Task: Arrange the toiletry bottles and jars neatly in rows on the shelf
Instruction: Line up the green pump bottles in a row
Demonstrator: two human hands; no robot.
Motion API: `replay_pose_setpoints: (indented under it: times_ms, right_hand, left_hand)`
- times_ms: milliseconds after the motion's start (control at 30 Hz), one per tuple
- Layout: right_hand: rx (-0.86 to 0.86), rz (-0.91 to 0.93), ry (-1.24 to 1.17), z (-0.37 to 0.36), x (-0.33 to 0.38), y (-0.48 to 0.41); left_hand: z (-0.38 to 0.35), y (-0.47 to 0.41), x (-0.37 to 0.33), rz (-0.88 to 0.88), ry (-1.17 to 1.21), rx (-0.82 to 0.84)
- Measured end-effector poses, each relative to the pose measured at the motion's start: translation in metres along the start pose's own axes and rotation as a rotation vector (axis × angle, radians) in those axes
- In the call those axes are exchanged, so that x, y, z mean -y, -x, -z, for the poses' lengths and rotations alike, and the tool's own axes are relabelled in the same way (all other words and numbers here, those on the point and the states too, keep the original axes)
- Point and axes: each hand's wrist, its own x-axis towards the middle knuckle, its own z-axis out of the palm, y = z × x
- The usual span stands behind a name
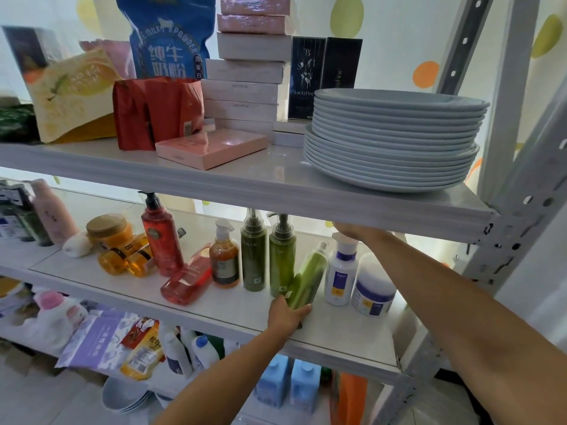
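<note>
Left hand point(288, 314) grips tilted slim glossy green bottle point(308, 277); right hand point(352, 231) atop white pump bottle point(341, 271).

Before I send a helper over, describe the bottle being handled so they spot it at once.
Find the stack of plates; look at the shelf below. Right of two upright dark green pump bottles, the left hand holds a light green bottle: the only green one tilted.

right hand point(352, 231) fingers hidden under upper shelf point(245, 191), blue pouch point(165, 35) top cropped
</note>
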Motion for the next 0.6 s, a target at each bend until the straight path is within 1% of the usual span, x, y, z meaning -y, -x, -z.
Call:
replay_pose_setpoints:
  times_ms: [33, 133, 233, 333, 433, 533, 600]
  right_hand:
    - [-0.023, 0.031, 0.043, 0.000, 0.005, -0.002]
    - [-0.100, 0.049, 0.055, 0.002, 0.010, -0.007]
    - [-0.062, 0.052, 0.120, -0.001, 0.000, -0.024]
    - [-0.005, 0.068, 0.132, -0.001, -0.006, -0.026]
    - [0.038, 0.085, 0.091, 0.004, -0.004, -0.019]
    - [0.071, 0.112, 0.031, 0.004, 0.009, -0.004]
    - [-0.017, 0.138, 0.048, 0.001, 0.009, -0.011]
  left_hand:
    - [0.001, 0.002, 0.002, -0.032, 0.041, 0.004]
    - [0.001, 0.010, 0.003, -0.119, 0.124, -0.008]
    - [-0.002, 0.015, 0.001, -0.153, 0.209, -0.025]
    - [-0.005, 0.016, -0.001, -0.180, 0.245, -0.038]
    - [-0.005, 0.016, -0.001, -0.210, 0.242, -0.039]
    - [-0.002, 0.016, 0.001, -0.265, 0.175, -0.034]
    - [0.000, 0.016, 0.002, -0.294, 0.111, -0.041]
